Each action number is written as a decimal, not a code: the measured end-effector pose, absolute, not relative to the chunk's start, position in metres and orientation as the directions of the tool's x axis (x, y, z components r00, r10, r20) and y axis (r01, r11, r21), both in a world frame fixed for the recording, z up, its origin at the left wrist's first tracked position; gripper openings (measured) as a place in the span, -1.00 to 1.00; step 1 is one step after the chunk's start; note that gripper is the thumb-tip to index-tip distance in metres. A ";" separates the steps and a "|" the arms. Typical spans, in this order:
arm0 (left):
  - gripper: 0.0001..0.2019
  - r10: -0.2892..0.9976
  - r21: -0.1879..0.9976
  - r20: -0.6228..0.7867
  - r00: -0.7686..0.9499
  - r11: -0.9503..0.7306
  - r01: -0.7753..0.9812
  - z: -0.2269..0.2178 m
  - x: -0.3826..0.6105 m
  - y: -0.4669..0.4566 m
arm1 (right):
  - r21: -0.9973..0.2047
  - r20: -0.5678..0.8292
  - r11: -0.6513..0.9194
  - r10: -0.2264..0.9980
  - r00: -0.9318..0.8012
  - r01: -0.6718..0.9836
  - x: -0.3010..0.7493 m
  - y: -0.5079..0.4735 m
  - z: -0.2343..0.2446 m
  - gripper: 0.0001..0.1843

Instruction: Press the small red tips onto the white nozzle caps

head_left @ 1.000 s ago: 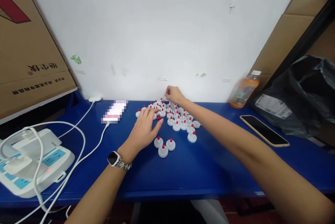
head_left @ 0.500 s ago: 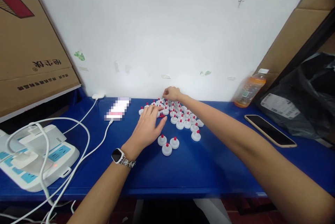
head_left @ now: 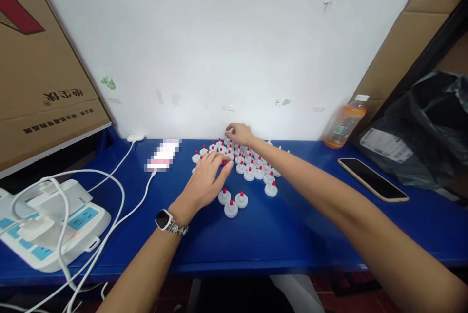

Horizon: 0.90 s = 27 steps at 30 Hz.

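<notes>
Many white round nozzle caps (head_left: pixel 249 174) stand upright in a cluster on the blue table, most with a small red tip on top. My left hand (head_left: pixel 209 176), wearing a watch at the wrist, lies low over the cluster's near left side. Its thumb is apart from the bent fingers, and several loose red tips (head_left: pixel 224 162) show in the gap. At the back of the cluster, close to the wall, my right hand (head_left: pixel 239 134) is closed with thumb and fingers bent together above a cap. What its fingertips hold is too small to make out. Three caps (head_left: pixel 231 209) stand apart, nearer me.
On the left lie a power strip (head_left: pixel 73 225) with white cables, a charging phone (head_left: pixel 163 155) and a large cardboard box (head_left: pixel 47 69). To the right are an orange drink bottle (head_left: pixel 345 123), a dark phone (head_left: pixel 373 180) and a black plastic bag (head_left: pixel 427 132). A white wall (head_left: pixel 204 49) bounds the back.
My left fingers have bent, and the index fingertip has come nearer the thumb over the loose red tips. My right hand stays at the back of the cluster. The view has shifted slightly.
</notes>
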<state>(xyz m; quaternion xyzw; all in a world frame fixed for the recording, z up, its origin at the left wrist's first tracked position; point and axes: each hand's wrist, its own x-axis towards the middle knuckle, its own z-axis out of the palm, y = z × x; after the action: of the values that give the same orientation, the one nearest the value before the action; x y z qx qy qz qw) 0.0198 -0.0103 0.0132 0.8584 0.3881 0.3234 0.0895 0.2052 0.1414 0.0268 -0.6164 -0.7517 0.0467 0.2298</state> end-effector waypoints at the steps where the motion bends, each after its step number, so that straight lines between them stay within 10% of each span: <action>1: -0.64 0.720 0.413 0.486 0.495 -0.688 0.597 0.015 0.020 -0.013 | -0.367 0.324 0.241 0.939 -0.119 0.899 0.207 0.128 0.026 -0.66; 7: -0.52 0.676 0.366 0.494 0.547 -0.732 0.574 0.013 0.020 -0.025 | -0.329 0.564 0.398 0.810 -0.160 0.857 0.238 0.038 0.019 -0.64; 16: -0.56 0.606 0.185 0.468 0.644 -0.779 0.598 0.006 0.041 -0.019 | -0.351 0.295 0.088 0.955 0.021 0.932 0.271 0.098 0.026 -0.70; 27: -0.67 0.710 0.277 0.525 0.468 -0.663 0.696 0.037 0.043 0.036 | -0.378 0.286 0.057 0.957 0.058 0.924 0.257 0.152 0.019 -0.80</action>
<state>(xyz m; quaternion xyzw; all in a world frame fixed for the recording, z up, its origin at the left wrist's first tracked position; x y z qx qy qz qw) 0.0426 0.0361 0.0367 0.8567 0.4103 0.3122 0.0119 0.2571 0.1522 0.0194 -0.6858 -0.6856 0.0334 0.2419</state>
